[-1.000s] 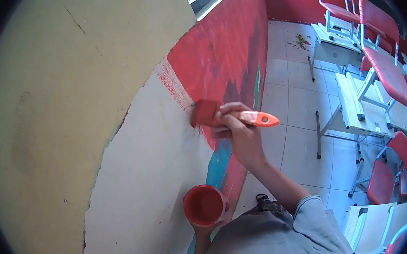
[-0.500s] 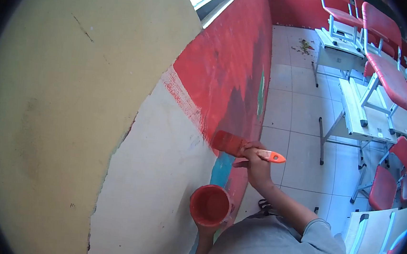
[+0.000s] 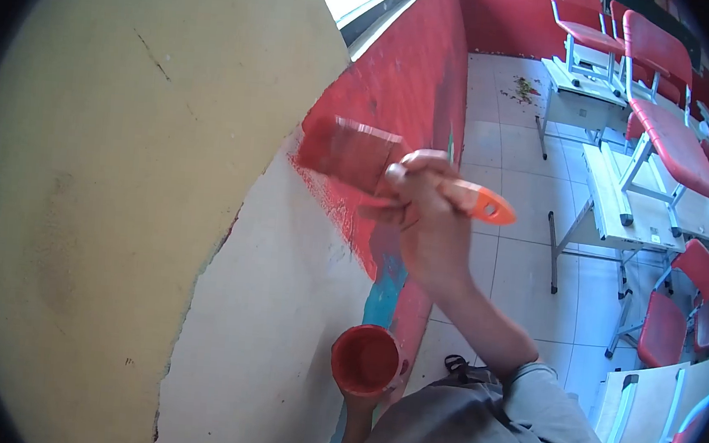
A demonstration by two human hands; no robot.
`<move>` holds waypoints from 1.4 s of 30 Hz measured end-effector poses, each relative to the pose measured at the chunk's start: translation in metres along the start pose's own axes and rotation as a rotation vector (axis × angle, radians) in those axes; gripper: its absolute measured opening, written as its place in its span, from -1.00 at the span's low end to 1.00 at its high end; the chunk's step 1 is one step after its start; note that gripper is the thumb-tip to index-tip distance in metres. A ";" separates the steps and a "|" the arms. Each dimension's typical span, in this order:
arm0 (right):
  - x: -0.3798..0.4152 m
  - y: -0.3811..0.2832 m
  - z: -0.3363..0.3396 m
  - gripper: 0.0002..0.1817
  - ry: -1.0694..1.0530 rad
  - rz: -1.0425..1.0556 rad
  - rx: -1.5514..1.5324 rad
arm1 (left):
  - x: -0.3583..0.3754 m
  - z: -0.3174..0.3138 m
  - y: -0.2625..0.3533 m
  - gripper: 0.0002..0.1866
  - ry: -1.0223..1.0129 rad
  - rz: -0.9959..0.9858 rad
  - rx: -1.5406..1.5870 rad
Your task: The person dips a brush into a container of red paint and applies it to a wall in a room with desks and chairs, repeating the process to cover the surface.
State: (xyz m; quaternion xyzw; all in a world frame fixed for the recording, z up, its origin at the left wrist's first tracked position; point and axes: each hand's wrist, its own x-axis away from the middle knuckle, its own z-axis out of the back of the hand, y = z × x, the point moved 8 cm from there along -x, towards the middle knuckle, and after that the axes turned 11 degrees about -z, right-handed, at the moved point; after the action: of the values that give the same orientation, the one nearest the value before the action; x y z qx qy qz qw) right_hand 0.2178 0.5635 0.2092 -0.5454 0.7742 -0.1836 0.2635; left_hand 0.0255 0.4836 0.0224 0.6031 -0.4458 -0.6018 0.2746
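Note:
My right hand (image 3: 434, 219) is closed around a wide paintbrush (image 3: 351, 155) with an orange handle end and red-coated bristles. The bristles lie over the upper left edge of the red paint (image 3: 399, 83) on the wall; whether they touch it cannot be made out. At the bottom centre, my left hand (image 3: 359, 407) holds a round container (image 3: 365, 361), red inside, from below; its fingers are mostly hidden by the container. Beside these is a whitish wall area (image 3: 263, 323), with a blue-green patch (image 3: 383, 297) between it and the red strip.
A beige wall surface (image 3: 106, 202) fills the left. Light desks (image 3: 622, 201) with red chairs (image 3: 677, 147) on top stand on the tiled floor (image 3: 524, 293) at the right. Leafy debris (image 3: 521, 90) lies on the floor near the back. A window is at the top.
My right hand and the brush have moved up and left along the wall and appear larger. Red paint now covers more of the streaky edge. The container has barely moved.

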 end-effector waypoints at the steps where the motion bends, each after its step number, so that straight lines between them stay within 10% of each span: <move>1: -0.001 0.017 0.010 -0.92 0.046 -0.026 0.016 | -0.001 -0.001 0.000 -0.05 -0.019 0.001 -0.022; 42: 0.010 0.044 0.019 -0.86 0.076 -0.179 -0.211 | 0.004 0.009 0.005 0.01 -0.007 -0.042 0.007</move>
State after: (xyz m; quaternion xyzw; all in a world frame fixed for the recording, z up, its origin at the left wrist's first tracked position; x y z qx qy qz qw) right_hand 0.1938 0.5688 0.1669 -0.6295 0.7470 -0.1445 0.1579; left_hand 0.0157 0.4796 0.0232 0.6111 -0.4361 -0.6081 0.2580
